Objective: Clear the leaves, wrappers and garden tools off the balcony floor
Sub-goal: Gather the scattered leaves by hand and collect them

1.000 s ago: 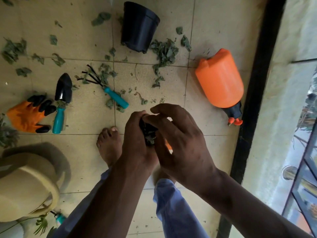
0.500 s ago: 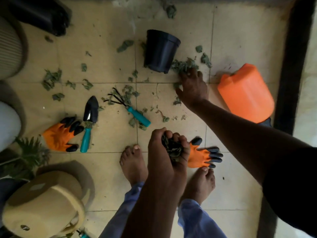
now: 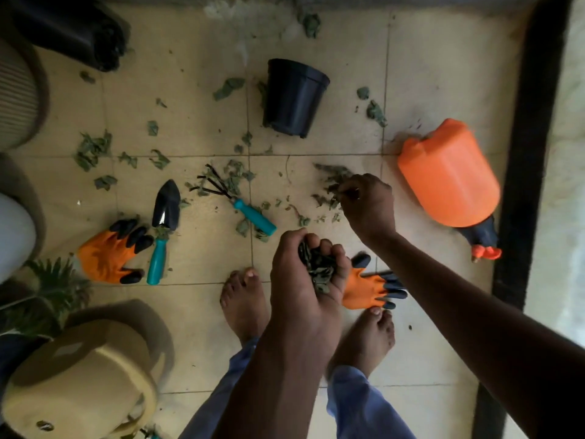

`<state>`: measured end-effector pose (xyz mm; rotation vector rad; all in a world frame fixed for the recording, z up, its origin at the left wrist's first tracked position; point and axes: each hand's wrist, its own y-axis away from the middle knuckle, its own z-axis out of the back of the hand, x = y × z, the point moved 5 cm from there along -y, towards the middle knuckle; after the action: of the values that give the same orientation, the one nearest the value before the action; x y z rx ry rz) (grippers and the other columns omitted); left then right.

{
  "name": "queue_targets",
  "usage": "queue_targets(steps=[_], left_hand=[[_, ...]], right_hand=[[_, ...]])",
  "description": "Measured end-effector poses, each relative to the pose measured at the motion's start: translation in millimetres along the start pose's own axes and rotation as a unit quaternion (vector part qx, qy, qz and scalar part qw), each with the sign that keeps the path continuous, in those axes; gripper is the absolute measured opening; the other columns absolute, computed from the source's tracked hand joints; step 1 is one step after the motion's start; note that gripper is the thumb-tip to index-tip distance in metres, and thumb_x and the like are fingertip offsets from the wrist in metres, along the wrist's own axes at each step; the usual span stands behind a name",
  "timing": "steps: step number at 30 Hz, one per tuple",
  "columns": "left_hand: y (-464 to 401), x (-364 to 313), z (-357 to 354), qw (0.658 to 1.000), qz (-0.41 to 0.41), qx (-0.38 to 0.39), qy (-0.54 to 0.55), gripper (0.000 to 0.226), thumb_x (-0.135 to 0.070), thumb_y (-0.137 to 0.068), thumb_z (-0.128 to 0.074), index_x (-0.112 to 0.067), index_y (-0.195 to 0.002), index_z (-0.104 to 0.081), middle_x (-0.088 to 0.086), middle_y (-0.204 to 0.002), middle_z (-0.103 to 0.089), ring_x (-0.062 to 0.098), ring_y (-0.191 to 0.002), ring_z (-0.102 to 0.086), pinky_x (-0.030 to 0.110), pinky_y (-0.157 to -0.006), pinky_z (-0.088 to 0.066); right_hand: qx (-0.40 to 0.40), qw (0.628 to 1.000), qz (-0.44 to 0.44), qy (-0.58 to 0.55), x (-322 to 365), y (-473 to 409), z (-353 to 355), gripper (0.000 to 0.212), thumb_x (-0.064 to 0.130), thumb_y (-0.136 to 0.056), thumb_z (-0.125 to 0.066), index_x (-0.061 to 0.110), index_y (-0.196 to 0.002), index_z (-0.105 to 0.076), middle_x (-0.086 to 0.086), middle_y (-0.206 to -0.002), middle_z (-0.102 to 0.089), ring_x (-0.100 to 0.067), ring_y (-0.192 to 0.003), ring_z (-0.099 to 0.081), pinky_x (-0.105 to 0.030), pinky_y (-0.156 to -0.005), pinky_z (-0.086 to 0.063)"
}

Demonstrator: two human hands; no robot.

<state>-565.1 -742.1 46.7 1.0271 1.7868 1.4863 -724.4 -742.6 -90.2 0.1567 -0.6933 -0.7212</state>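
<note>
My left hand [image 3: 305, 280] is fisted round a wad of dry leaves [image 3: 316, 264] while my right hand [image 3: 367, 204] pinches more scraps [image 3: 329, 198] off the floor; light, crumbly stuff, I'd guess, best scooped in loose bunches.

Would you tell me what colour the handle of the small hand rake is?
Teal. The hand rake's handle shows clearly in the head view, below its black tines.

Under you the floor [image 3: 196, 128] is pale beige tile with thin darker seams, littered with dull green leaves [image 3: 91, 148]. The pot [image 3: 294, 96] is black. Your sprayer [image 3: 448, 174] is bright orange with a dark head and orange nozzle. Both gloves [image 3: 107, 256] are orange with black fingertips. The trowel [image 3: 163, 229] and rake [image 3: 237, 201] pair black metal with teal handles. Your trousers [image 3: 357, 403] are light blue, and the bucket [image 3: 82, 381] is cream.
</note>
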Motion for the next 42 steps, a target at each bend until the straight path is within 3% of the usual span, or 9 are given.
queue_targets(steps=[3, 8, 14, 21, 26, 31, 34, 38, 42], left_hand=[[1, 2, -1, 1.0, -0.01, -0.001, -0.011, 0.03, -0.022, -0.099, -0.058, -0.013, -0.071, -0.059, 0.003, -0.068, -0.055, 0.016, -0.057, -0.061, 0.023, -0.051, -0.054], [4, 9, 1, 0.999, -0.015, 0.0, -0.034, 0.032, -0.026, -0.102, -0.053, -0.013, -0.074, -0.058, 0.003, -0.068, -0.054, 0.016, -0.057, -0.06, 0.022, -0.049, -0.052], [4, 10, 2, 0.997, -0.042, -0.016, -0.063, 0.025, -0.025, -0.102, -0.053, -0.012, -0.084, -0.063, 0.004, -0.073, -0.06, 0.018, -0.066, -0.063, 0.024, -0.057, -0.054], [4, -6, -2, 0.994, -0.06, 0.082, -0.043, 0.038, -0.03, -0.102, -0.039, -0.01, -0.096, -0.07, 0.006, -0.085, -0.067, 0.022, -0.077, -0.069, 0.035, -0.081, -0.053], [7, -6, -6, 0.988, -0.072, 0.134, -0.03, 0.04, -0.032, -0.103, -0.045, -0.011, -0.086, -0.074, 0.007, -0.088, -0.067, 0.021, -0.082, -0.07, 0.033, -0.085, -0.057], [16, -4, -12, 0.983, -0.083, 0.155, -0.049, 0.033, -0.03, -0.099, -0.054, -0.014, -0.073, -0.064, 0.004, -0.082, -0.067, 0.019, -0.08, -0.07, 0.032, -0.08, -0.059], [22, 0, -15, 0.982, -0.067, 0.17, -0.039, 0.031, -0.031, -0.099, -0.053, -0.012, -0.077, -0.063, 0.005, -0.075, -0.067, 0.021, -0.072, -0.071, 0.032, -0.068, -0.06], [19, -3, -9, 0.989, -0.067, 0.13, -0.025, 0.035, -0.033, -0.103, -0.05, -0.013, -0.076, -0.061, 0.002, -0.068, -0.061, 0.015, -0.064, -0.065, 0.025, -0.062, -0.058], [14, -8, 2, 0.995, -0.046, 0.087, -0.001, 0.034, -0.038, -0.1, -0.054, -0.013, -0.079, -0.062, 0.004, -0.072, -0.059, 0.017, -0.064, -0.063, 0.025, -0.063, -0.058]], right_hand=[[-0.009, 0.992, -0.017, -0.128, 14, 32, 42, 0.01, 0.013, -0.082, -0.077, 0.022, -0.083, -0.074, 0.011, -0.082, -0.072, -0.006, -0.074, -0.068, -0.025, -0.068, -0.054], [0.004, 0.947, -0.088, -0.31, 38, 71, 91, 0.025, -0.003, -0.083, -0.076, 0.014, -0.099, -0.065, -0.007, -0.085, -0.074, -0.03, -0.073, -0.072, -0.044, -0.067, -0.061], [0.086, 0.879, -0.081, -0.462, 85, 91, 140, 0.023, -0.008, -0.084, -0.075, 0.005, -0.103, -0.071, -0.008, -0.086, -0.075, -0.019, -0.075, -0.071, -0.028, -0.068, -0.059], [0.274, 0.91, -0.045, -0.309, 121, 132, 152, 0.019, -0.001, -0.084, -0.079, 0.017, -0.091, -0.079, 0.0, -0.079, -0.076, -0.02, -0.07, -0.072, -0.041, -0.071, -0.064], [0.215, 0.951, -0.041, -0.217, 117, 131, 146, 0.021, 0.005, -0.082, -0.078, 0.025, -0.089, -0.078, 0.008, -0.077, -0.074, -0.012, -0.069, -0.071, -0.045, -0.069, -0.062], [0.075, 0.976, -0.03, -0.2, 127, 132, 136, 0.021, 0.007, -0.077, -0.082, 0.024, -0.086, -0.074, 0.012, -0.077, -0.072, -0.007, -0.07, -0.07, -0.022, -0.062, -0.055], [0.007, 0.985, 0.005, -0.171, 138, 135, 131, 0.019, 0.005, -0.077, -0.083, 0.018, -0.084, -0.071, 0.007, -0.084, -0.068, -0.011, -0.075, -0.068, -0.031, -0.066, -0.057], [0.017, 0.992, 0.069, -0.107, 152, 141, 122, 0.008, 0.006, -0.088, -0.073, 0.012, -0.094, -0.074, -0.001, -0.089, -0.069, -0.017, -0.077, -0.066, -0.04, -0.067, -0.056], [0.077, 0.986, 0.113, -0.092, 166, 154, 116, 0.029, 0.018, -0.089, -0.048, 0.014, -0.104, -0.073, -0.001, -0.093, -0.072, -0.019, -0.079, -0.068, -0.038, -0.065, -0.055]])
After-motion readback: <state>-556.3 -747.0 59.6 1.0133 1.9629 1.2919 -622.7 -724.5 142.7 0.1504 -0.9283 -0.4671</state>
